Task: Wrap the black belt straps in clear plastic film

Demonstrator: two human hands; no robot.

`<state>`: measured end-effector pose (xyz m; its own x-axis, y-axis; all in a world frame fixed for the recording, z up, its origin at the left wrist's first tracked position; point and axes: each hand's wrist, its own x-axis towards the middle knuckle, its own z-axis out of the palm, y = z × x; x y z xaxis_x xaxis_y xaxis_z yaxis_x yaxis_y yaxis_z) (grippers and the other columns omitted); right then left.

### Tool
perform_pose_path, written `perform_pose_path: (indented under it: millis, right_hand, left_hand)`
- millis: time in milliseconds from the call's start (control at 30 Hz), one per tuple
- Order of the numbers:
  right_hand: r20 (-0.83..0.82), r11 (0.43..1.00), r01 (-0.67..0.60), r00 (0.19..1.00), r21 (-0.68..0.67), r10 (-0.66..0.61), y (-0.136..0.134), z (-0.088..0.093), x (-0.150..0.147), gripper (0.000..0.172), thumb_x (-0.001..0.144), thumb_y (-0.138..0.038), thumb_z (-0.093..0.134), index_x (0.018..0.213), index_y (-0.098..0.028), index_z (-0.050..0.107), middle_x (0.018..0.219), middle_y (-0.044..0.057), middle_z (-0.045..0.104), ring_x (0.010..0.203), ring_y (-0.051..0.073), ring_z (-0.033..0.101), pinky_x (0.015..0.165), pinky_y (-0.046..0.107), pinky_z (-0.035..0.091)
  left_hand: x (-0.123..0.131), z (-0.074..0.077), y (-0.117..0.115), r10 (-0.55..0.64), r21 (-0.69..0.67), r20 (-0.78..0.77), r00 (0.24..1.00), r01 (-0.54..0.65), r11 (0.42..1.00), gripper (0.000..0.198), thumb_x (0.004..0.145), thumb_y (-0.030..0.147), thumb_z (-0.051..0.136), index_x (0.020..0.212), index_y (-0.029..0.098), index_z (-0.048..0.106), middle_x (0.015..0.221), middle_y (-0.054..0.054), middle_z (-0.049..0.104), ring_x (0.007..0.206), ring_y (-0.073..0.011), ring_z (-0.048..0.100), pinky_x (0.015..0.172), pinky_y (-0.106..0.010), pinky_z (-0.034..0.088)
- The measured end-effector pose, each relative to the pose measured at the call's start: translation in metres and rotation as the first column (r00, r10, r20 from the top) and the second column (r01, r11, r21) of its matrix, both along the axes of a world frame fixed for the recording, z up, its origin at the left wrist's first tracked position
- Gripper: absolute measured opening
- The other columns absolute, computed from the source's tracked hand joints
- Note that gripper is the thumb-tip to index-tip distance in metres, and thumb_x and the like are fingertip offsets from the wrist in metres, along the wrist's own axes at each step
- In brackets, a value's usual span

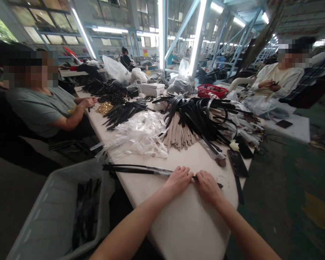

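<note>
My left hand (178, 180) and my right hand (208, 186) rest close together on the cream tabletop (184, 224). Both press on a long, narrow black strap (132, 169), probably leather. It runs left from my hands, and its other end pokes out past my right hand. Part of it near my left hand looks wrapped in clear plastic. My fingers cover the middle stretch. A phone-sized dark flat object (237, 163) lies beyond my right hand, near the table's right edge.
A heap of black straps (195, 115), beige strips (178, 131) and white plastic-wrapped bundles (135, 135) fills the table ahead. A grey crate (54, 213) holding black straps stands at left. Seated co-workers flank the table, and a red basket (211, 91) sits beyond.
</note>
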<state>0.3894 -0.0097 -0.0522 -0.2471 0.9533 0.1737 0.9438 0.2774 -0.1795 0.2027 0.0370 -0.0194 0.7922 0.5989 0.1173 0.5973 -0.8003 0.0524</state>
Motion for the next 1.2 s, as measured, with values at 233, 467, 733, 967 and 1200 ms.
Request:
perform_pose_path:
  millis: [233,467,733,967,1200]
  right_hand:
    - [0.035,0.984,-0.162,0.986,-0.076,0.165,-0.005,0.003,0.038,0.019,0.101,-0.019,0.039,0.091,-0.020,0.056,0.079,0.004,0.062,0.075,0.020,0.056,0.070,0.031,0.035]
    - [-0.136,0.999,0.043,0.990,-0.021,-0.045,0.078,0.049,0.051,0.032,0.091,-0.029,0.056,0.122,-0.019,0.059,0.118,0.009,0.065,0.107,0.021,0.060,0.095,0.028,0.042]
    - [-0.131,0.894,0.447,0.887,0.007,-0.442,0.253,0.090,0.021,0.040,0.093,-0.029,0.054,0.123,-0.002,0.060,0.120,0.029,0.061,0.116,0.034,0.058,0.093,0.039,0.045]
    - [-0.169,0.889,0.457,0.874,-0.036,-0.456,0.256,0.102,0.017,0.036,0.090,-0.018,0.048,0.116,-0.001,0.066,0.104,0.030,0.069,0.100,0.036,0.068,0.084,0.043,0.049]
    - [-0.587,0.964,0.041,0.786,-0.264,-0.194,0.095,0.102,0.053,0.038,0.088,-0.033,0.048,0.111,-0.018,0.074,0.098,0.013,0.077,0.087,0.027,0.074,0.076,0.035,0.059]
  left_hand:
    - [-0.025,-0.001,0.006,0.025,0.004,-0.028,0.999,-0.025,1.000,0.022,0.100,0.029,0.042,0.107,0.019,0.060,0.102,-0.011,0.062,0.097,-0.0260,0.055,0.087,-0.040,0.039]
    - [-0.039,-0.029,-0.008,0.239,-0.002,0.224,0.945,-0.245,0.970,0.051,0.097,0.029,0.049,0.146,0.023,0.040,0.142,-0.013,0.052,0.133,-0.0289,0.042,0.117,-0.052,0.019]
    - [-0.050,-0.012,-0.019,0.287,-0.126,0.498,0.818,-0.260,0.957,0.038,0.090,0.021,0.053,0.128,0.021,0.054,0.126,-0.012,0.060,0.129,-0.0275,0.048,0.118,-0.053,0.026]
    - [-0.055,-0.021,-0.015,0.428,-0.192,0.616,0.661,-0.402,0.896,0.026,0.090,0.014,0.052,0.114,0.022,0.059,0.112,-0.009,0.064,0.112,-0.0263,0.056,0.108,-0.050,0.038]
    - [-0.163,-0.014,0.056,0.650,-0.172,0.649,0.395,-0.756,0.632,0.029,0.087,0.012,0.050,0.114,0.019,0.060,0.112,-0.012,0.064,0.111,-0.0287,0.058,0.100,-0.044,0.044]
